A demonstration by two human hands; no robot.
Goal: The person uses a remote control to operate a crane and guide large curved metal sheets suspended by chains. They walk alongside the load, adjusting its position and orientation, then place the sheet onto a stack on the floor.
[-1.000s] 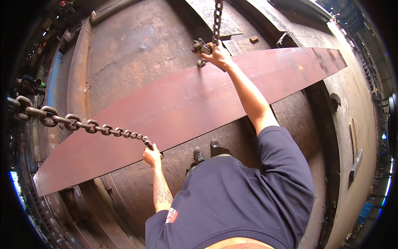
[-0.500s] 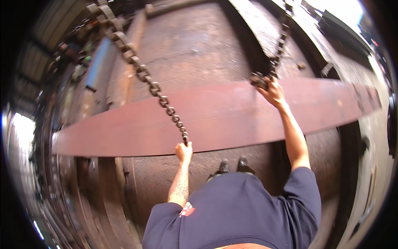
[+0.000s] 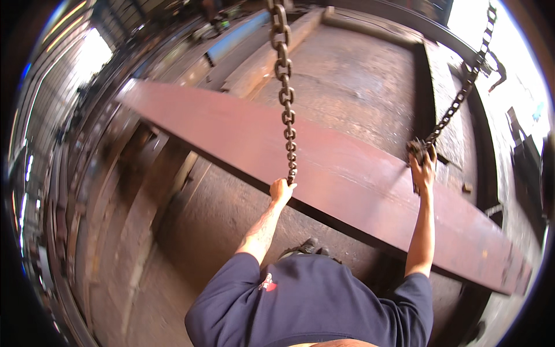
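A long reddish-brown steel plate (image 3: 243,130) lies in front of me, slanting from upper left to lower right. My left hand (image 3: 282,189) is closed round the lower part of a heavy rusty chain (image 3: 287,95), over the plate's near edge. That chain runs taut up past the top of the view. At the plate's far edge, my right hand (image 3: 425,168) grips a dark metal fitting (image 3: 417,150) at the end of a second chain (image 3: 462,92). Whether this fitting touches the plate is hard to tell.
Beneath the plate is a brown, worn floor surface (image 3: 358,75). Long beams (image 3: 124,231) lie at the left, and a blue beam (image 3: 240,37) is farther back. A pale beam (image 3: 442,75) runs along the right. My shoes (image 3: 315,246) stand close to the plate's near edge.
The view has turned, so the plate now slants down to the right and the surroundings have shifted right. Both hands keep their holds, the left by the near edge and the right by the far edge.
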